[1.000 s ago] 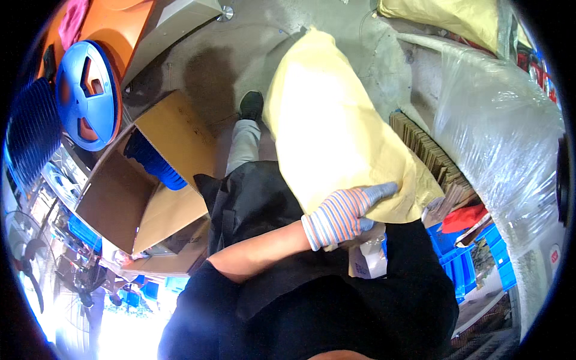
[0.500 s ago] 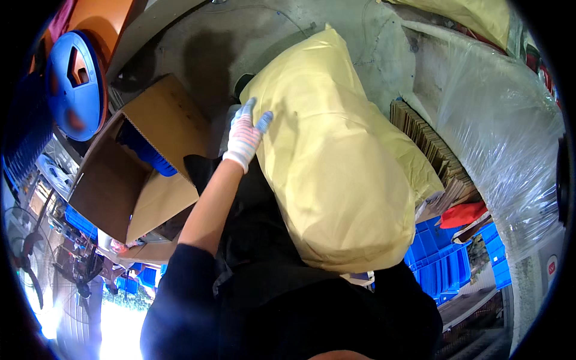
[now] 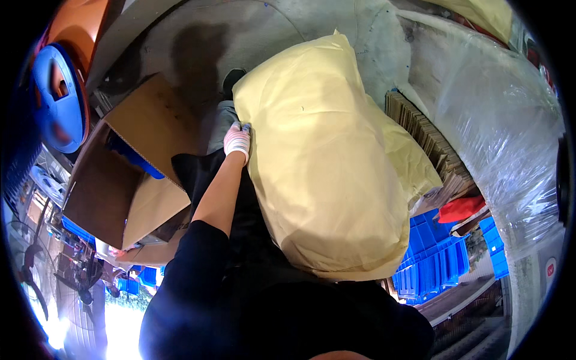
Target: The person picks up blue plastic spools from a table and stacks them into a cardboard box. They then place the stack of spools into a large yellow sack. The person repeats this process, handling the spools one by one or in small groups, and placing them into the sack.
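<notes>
A big, stuffed pale-yellow bag [image 3: 324, 162] fills the middle of the view, held up against my body. My left hand [image 3: 237, 139], in a white knit glove, grips the bag's left edge near its upper corner. The bare left forearm runs down to a black sleeve. The bag and my dark clothing hide my right hand. Below the bag's top corner I see my grey trouser leg and a dark shoe [image 3: 233, 78] on the concrete floor.
An open cardboard box [image 3: 129, 174] with something blue inside stands to my left. A blue spool [image 3: 57, 96] is at the far left. A stack of flat cardboard [image 3: 429, 144], plastic-wrapped goods [image 3: 498, 120] and blue crates [image 3: 438, 258] lie on the right.
The bag has come closer and swung more upright in front of me. My left hand took hold of its left edge. The gloved right hand seen a second ago has gone behind the bag.
</notes>
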Demonstrator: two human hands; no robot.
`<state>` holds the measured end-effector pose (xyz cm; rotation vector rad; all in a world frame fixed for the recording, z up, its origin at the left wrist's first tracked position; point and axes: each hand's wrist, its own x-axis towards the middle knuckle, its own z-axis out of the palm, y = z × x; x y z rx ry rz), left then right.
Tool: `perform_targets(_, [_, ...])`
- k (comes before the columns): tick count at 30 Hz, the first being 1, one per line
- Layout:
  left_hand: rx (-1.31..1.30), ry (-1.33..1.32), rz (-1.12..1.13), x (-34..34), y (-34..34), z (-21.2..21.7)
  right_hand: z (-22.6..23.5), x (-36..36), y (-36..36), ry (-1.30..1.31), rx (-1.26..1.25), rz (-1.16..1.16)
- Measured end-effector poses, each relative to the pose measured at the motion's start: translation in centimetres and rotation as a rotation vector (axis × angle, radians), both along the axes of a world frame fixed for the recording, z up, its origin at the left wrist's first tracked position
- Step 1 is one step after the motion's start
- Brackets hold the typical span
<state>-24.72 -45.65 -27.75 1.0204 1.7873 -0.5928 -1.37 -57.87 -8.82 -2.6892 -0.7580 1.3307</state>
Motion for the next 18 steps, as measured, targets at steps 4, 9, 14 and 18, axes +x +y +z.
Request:
perform_targets(4, [0.258, 0.040, -0.102, 0.5, 0.0, 1.1, 0.3, -1.6, -0.6, 0.014, -0.009, -0.053])
perform_targets(9, [0.373, -0.361, 0.204, 2.8, -4.3, 1.7, 0.6, -3.9, -1.1, 0.005, -0.017, -0.129])
perform_targets(14, [0.091, -0.252, 0.193, 0.9, -2.4, 2.9, -1.4, -5.4, -1.3, 0.012, 0.004, -0.183])
perform_targets(18, [0.348, -0.290, -0.215, 1.5, -0.1, 7.0, -4.2, -5.5, 0.2, 0.034, 0.027, -0.213])
